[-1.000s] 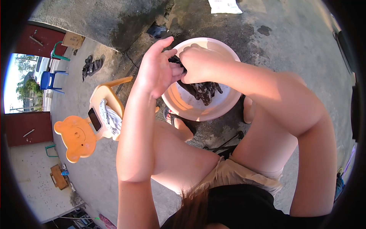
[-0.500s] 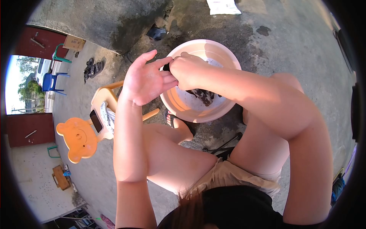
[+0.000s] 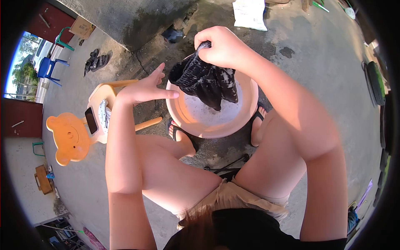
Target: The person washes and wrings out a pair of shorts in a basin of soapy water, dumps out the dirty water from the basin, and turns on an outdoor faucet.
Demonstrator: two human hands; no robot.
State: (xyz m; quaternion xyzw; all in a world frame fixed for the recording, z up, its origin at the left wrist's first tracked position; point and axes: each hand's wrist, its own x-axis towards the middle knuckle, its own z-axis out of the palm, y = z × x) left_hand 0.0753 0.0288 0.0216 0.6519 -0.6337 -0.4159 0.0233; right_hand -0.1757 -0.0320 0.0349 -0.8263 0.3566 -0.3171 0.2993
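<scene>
My right hand [image 3: 223, 48] grips a wet black pair of shorts [image 3: 204, 81] by its gathered waistband and holds it up. The cloth hangs bunched, with patches of foam, above a pink plastic basin [image 3: 212, 132]. Soapy, whitish water [image 3: 208, 110] lies in the basin. My left hand [image 3: 146, 88] is open, thumb and fingers apart, left of the shorts near the basin's left rim. It holds nothing.
A small orange bear-backed chair [image 3: 68, 137] stands at the left, with a phone [image 3: 91, 121] and a patterned cloth [image 3: 104, 114] on its seat. Black sandals [image 3: 98, 61] lie beyond it. A white bag [image 3: 250, 14] lies on the wet concrete behind the basin.
My right hand has lifted the shorts up and away from the basin's water. My left hand has moved apart from the right, down and to the left. The view has shifted slightly.
</scene>
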